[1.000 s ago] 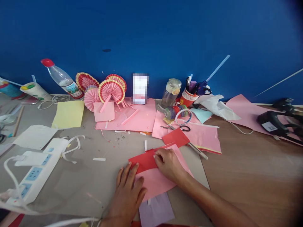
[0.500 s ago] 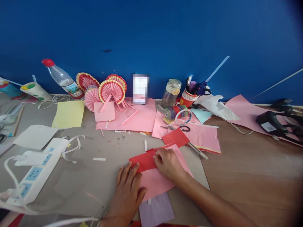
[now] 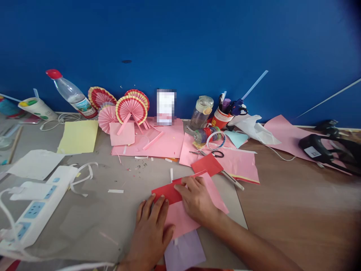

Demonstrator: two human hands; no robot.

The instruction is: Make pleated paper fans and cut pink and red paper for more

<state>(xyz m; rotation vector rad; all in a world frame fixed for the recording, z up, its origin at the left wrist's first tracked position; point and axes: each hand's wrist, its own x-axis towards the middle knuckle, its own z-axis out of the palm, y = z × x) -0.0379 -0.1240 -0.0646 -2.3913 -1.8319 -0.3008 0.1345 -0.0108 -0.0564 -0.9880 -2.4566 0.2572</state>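
Note:
My left hand (image 3: 152, 226) lies flat with fingers spread, its fingertips on the left edge of a red paper piece (image 3: 166, 194). That red piece rests on a pink sheet (image 3: 183, 218). Over its right part is my right hand (image 3: 196, 197), fingers curled and thumb stretched out on the red surface; whether it grips anything is hidden. A purple sheet (image 3: 186, 250) sticks out beneath the pink one. Beyond my right hand lies another red paper (image 3: 207, 165), beside a box cutter (image 3: 232, 180) and black-handled scissors (image 3: 217, 154).
A white power strip (image 3: 36, 209) with cables is at the left. Folded paper fans (image 3: 131, 110) and a tilted plastic bottle (image 3: 75, 96) stand along the blue wall. Further right are a clear bottle (image 3: 201, 113), a cup of pens (image 3: 221, 118) and a black strapped object (image 3: 318, 148).
My right thumb has slid left along the red paper and stretched out. The whole view has shifted slightly. My left hand keeps its place on the paper.

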